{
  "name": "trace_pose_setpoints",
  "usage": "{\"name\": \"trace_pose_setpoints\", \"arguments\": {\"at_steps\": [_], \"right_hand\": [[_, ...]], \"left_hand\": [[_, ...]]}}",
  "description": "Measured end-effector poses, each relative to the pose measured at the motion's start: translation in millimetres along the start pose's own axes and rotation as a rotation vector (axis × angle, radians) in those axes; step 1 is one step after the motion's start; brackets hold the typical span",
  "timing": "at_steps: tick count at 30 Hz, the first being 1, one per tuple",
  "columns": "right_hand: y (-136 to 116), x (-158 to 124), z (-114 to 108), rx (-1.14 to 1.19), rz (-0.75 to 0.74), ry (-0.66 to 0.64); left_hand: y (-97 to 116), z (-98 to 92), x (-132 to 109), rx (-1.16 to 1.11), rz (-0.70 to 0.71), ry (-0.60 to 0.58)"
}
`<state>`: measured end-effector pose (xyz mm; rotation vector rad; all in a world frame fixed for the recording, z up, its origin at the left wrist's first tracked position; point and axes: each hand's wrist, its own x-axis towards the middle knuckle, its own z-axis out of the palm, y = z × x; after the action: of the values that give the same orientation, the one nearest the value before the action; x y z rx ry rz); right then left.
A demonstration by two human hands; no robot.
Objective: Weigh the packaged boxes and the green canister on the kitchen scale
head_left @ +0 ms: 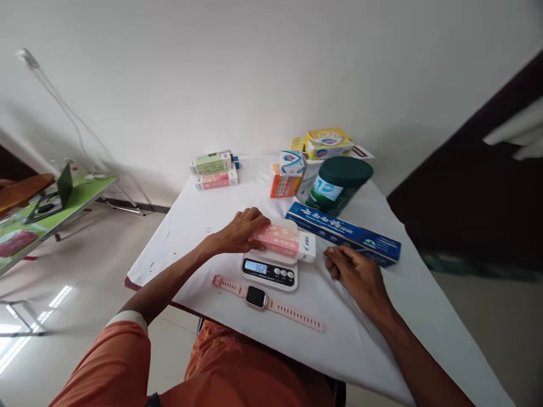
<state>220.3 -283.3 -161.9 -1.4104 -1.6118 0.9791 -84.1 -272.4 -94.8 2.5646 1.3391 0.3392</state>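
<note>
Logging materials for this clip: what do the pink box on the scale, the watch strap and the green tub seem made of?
Pink box: likely printed cardboard, smooth; straight edges and flat printed panels. Watch strap: probably silicone or soft plastic, matte; evenly pink with rows of holes. Green tub: perhaps plastic, faintly glossy; smooth, rounded walls.
</note>
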Motion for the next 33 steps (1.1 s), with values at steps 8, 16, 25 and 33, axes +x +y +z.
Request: {"name": "trace_pose_setpoints", "arguments": {"at_steps": [8, 16, 25, 33], "right_hand": [[-3, 1, 1, 0.130, -0.005, -0.005], [1, 1, 1, 0.143, -0.033, -0.007], [0, 1, 2, 0.148, -0.034, -0.012], [2, 1, 0, 0.181, -0.040, -0.018]], "left_hand": [[-14, -7.1, -9, -0.254, -0.082, 0.259], [-40, 20.3, -28, -0.383, -0.383, 0.727], [-34, 17.0, -28, -0.305, -0.319, 0.681], [11, -5.5, -5, -0.050, 0.020, 0.174]]}}
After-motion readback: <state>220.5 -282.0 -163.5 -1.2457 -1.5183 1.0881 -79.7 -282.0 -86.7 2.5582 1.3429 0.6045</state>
